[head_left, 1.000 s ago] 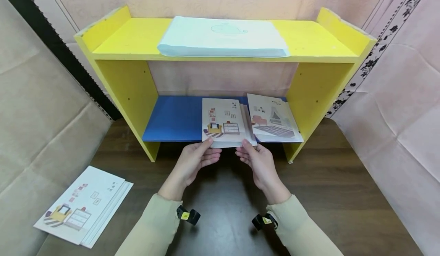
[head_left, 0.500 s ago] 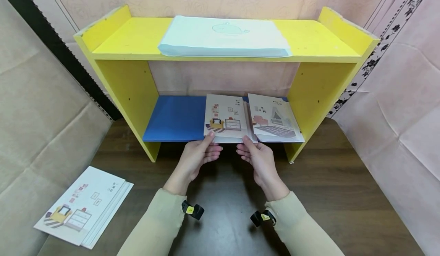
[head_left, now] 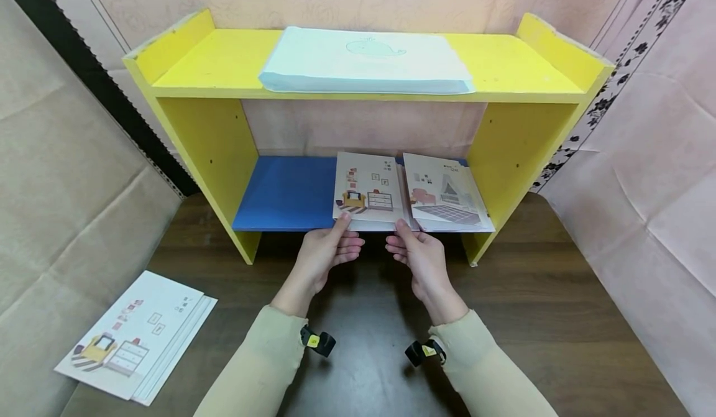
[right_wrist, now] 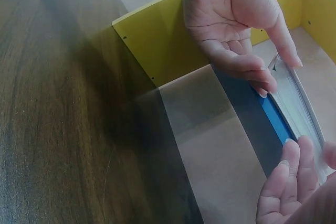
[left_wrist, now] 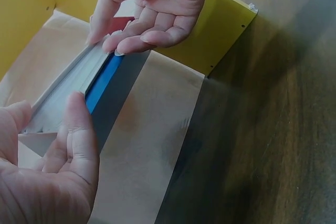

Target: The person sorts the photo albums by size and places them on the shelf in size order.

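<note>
A stack of white booklets (head_left: pixel 365 187) with a yellow armchair and a dresser printed on the top cover lies flat on the blue lower shelf (head_left: pixel 291 193). At its front left my left hand (head_left: pixel 324 252) holds the edge, thumb over the cover and fingers below. My right hand (head_left: pixel 422 258) grips the front right corner the same way. The stack's pale front edge (left_wrist: pixel 73 87) shows between both hands in the left wrist view. Close on the right, partly touching or nearly so, lies a second pile of booklets (head_left: pixel 444 187) with a tent drawing.
Yellow side panels (head_left: pixel 209 150) bound the lower shelf. A pale blue packet (head_left: pixel 366 63) with a whale drawing lies on the yellow top board (head_left: pixel 235 63). More booklets (head_left: pixel 134 336) lie on the dark wooden table (head_left: pixel 358 355) at front left.
Both hands have pushed the booklet stack back and slightly right, most of it in the first half second. Its front now lies about level with the shelf edge.
</note>
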The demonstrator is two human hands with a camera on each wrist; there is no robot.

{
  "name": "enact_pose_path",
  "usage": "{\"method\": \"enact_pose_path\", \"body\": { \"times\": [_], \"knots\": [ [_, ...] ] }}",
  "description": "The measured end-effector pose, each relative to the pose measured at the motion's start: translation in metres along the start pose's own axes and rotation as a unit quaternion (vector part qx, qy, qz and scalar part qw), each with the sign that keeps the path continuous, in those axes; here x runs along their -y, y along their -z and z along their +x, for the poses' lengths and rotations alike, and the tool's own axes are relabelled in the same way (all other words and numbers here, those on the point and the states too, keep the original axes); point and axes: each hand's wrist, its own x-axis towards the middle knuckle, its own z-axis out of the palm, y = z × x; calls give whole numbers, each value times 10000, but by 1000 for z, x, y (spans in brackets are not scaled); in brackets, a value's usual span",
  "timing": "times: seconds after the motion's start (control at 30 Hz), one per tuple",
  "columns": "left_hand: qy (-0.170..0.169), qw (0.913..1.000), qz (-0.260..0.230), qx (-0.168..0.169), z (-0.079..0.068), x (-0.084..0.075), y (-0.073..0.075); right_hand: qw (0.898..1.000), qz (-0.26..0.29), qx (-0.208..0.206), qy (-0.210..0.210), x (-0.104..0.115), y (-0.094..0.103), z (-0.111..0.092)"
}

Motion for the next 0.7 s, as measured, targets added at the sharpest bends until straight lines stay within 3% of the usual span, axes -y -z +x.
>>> {"method": "enact_pose_path", "body": {
  "times": [0.33,0.5,0.7],
  "knots": [
    [-161,9996,4,222,-7,4,-3,9998,-179,66,18,-4,-2,-3],
    [-378,9953,806,379,-17,15,5,9991,-261,314,54,-19,-7,-14],
    [-533,9854,1611,128,-41,23,35,9963,-367,755,-169,-36,-19,-29]
  ]
}}
